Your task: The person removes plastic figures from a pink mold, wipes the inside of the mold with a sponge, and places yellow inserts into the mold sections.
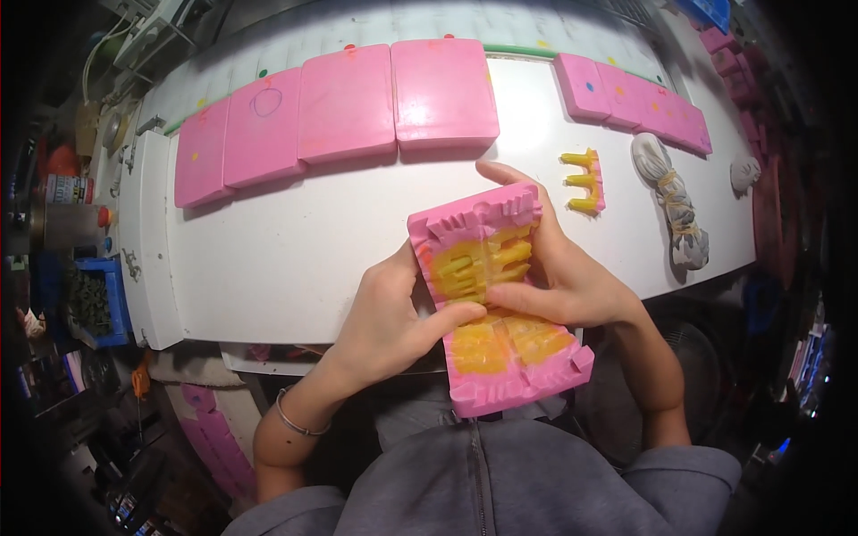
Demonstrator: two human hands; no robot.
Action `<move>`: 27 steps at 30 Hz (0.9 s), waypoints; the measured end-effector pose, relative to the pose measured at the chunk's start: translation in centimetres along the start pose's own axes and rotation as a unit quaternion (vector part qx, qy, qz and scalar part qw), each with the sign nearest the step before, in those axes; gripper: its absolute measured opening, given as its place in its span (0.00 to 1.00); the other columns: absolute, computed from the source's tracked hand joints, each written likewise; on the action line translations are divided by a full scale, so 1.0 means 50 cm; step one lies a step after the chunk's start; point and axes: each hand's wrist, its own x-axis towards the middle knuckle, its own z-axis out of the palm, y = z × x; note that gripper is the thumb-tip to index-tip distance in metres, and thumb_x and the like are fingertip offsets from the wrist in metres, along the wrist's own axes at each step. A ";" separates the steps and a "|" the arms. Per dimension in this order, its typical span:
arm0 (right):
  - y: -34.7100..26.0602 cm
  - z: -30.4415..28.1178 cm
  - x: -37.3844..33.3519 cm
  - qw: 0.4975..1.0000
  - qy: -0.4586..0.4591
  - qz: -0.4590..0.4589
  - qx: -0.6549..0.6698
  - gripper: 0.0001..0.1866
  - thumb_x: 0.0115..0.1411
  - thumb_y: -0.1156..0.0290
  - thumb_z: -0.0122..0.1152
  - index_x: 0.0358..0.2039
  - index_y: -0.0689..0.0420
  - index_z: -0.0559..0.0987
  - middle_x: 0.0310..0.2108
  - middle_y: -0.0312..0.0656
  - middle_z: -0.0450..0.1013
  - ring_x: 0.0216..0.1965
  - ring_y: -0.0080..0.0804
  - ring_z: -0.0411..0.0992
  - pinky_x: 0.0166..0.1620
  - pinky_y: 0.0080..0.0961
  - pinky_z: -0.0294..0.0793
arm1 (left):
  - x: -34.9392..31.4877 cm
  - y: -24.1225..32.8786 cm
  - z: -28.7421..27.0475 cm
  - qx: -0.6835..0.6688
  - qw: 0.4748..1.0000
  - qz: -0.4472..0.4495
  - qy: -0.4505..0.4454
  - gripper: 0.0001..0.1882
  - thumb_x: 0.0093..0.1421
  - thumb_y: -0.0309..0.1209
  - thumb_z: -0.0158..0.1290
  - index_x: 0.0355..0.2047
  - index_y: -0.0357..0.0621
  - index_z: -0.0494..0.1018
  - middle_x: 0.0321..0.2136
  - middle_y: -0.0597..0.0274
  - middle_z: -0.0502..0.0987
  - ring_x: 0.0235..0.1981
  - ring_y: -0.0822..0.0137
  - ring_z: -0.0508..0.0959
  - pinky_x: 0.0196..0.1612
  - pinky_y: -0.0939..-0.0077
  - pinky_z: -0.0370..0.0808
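Over the table's near edge I hold a pink rubber mould (pixel 487 393) spread open, its inner faces stained yellow and its ends ridged. Yellow finger-shaped pieces (pixel 511 255) lie in its upper part. My left hand (pixel 391 308) grips the left side, the thumb pressing near the middle. My right hand (pixel 572 277) wraps the right side, with its thumb on the inner face close to the left thumb and the fingers partly hidden behind. On the table to the right lies a comb-shaped yellow piece with a pink back (pixel 585 181).
Several large pink blocks (pixel 349 103) line the back left of the white table (pixel 268 277), and smaller pink blocks (pixel 630 98) stand at back right. A grey-white cloth bundle (pixel 675 201) tied with bands lies at right. Left of the table is a blue bin (pixel 112 299) of dark pieces.
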 end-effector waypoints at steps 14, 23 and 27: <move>0.012 0.042 -0.017 0.994 0.086 -0.022 0.071 0.34 0.59 0.78 0.50 0.61 0.64 0.45 0.54 0.47 0.56 0.56 0.32 0.59 0.58 0.26 0.58 | 0.005 0.002 0.001 -0.010 0.999 -0.034 -0.015 0.26 0.48 0.30 0.62 0.45 0.32 0.65 0.35 0.46 0.75 0.37 0.55 0.77 0.41 0.69 0.72; 0.002 0.037 -0.017 0.998 0.061 0.032 0.004 0.48 0.49 0.79 0.64 0.63 0.61 0.42 0.58 0.46 0.49 0.58 0.31 0.56 0.57 0.27 0.60 | 0.022 0.021 -0.021 0.048 0.997 -0.022 -0.050 0.41 0.47 0.30 0.63 0.57 0.33 0.52 0.45 0.44 0.71 0.46 0.50 0.74 0.49 0.68 0.69; -0.014 0.038 -0.009 0.997 0.055 0.050 0.005 0.49 0.48 0.80 0.64 0.63 0.60 0.42 0.57 0.45 0.51 0.56 0.30 0.59 0.56 0.28 0.63 | -0.002 0.024 -0.079 0.019 0.991 -0.037 -0.129 0.38 0.50 0.26 0.60 0.58 0.31 0.53 0.47 0.45 0.71 0.48 0.58 0.74 0.52 0.70 0.68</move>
